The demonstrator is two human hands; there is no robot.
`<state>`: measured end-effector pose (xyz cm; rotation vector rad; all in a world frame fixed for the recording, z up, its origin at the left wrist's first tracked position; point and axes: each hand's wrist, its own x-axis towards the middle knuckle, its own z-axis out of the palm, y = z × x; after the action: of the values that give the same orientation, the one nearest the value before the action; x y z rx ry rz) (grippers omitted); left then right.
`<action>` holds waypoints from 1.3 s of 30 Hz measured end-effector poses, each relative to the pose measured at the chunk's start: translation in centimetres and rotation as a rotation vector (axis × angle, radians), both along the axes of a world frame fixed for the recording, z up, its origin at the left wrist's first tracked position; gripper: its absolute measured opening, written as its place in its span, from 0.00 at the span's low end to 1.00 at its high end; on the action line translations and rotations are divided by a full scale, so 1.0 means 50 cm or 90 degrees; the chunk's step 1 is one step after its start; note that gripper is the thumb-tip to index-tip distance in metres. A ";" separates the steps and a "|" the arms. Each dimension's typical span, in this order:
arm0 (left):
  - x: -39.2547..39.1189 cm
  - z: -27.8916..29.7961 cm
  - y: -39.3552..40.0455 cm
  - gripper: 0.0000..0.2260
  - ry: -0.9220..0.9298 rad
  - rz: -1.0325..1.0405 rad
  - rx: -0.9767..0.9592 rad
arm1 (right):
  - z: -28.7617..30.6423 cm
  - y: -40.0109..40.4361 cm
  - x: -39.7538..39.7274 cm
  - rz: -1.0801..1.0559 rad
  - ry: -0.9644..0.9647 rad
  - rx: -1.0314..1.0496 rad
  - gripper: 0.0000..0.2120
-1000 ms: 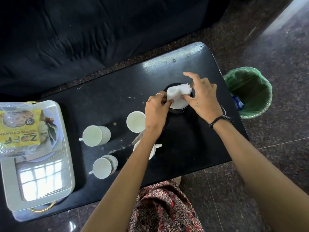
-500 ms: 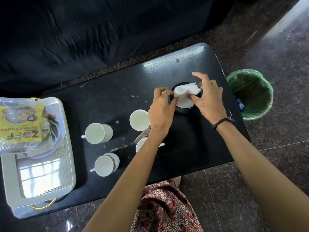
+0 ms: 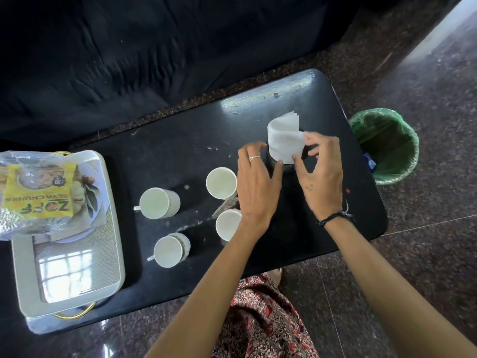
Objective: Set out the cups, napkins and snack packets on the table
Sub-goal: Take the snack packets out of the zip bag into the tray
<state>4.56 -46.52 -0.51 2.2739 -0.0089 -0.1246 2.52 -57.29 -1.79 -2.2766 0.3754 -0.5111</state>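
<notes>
Napkins now stand upright in the dark holder at 1 o'clock, no longer pressed flat; both the left hand and right hand have let go, fingers spread. Napkins look done; snack packet waits at 9 o'clock.

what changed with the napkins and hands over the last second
The napkins went from lying folded low over the black holder to standing up out of it as a curled roll. The left hand and right hand had been pinching them; now both have opened and sit beside the holder, fingers loose. The four white cups, the tray and the snack packet stayed put.
</notes>
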 end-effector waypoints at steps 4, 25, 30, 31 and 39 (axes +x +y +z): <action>-0.025 0.028 0.016 0.10 0.022 -0.001 -0.049 | 0.021 0.043 -0.019 -0.001 -0.030 0.028 0.12; 0.006 0.018 0.700 0.17 0.006 0.183 0.164 | 0.038 0.698 0.099 0.372 0.224 0.103 0.23; 0.091 -0.004 0.860 0.23 0.027 0.149 0.288 | 0.009 0.844 0.218 0.474 0.275 0.013 0.25; 0.114 -0.006 0.886 0.24 0.035 0.135 0.312 | 0.001 0.866 0.244 0.488 0.288 -0.011 0.27; 0.297 -0.020 1.074 0.29 0.068 0.126 0.390 | -0.018 0.986 0.394 0.537 0.314 -0.116 0.27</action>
<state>19.42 7.19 -1.50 2.8562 0.3548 -0.1599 22.23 -7.99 -2.70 -2.4484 -0.4224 0.4663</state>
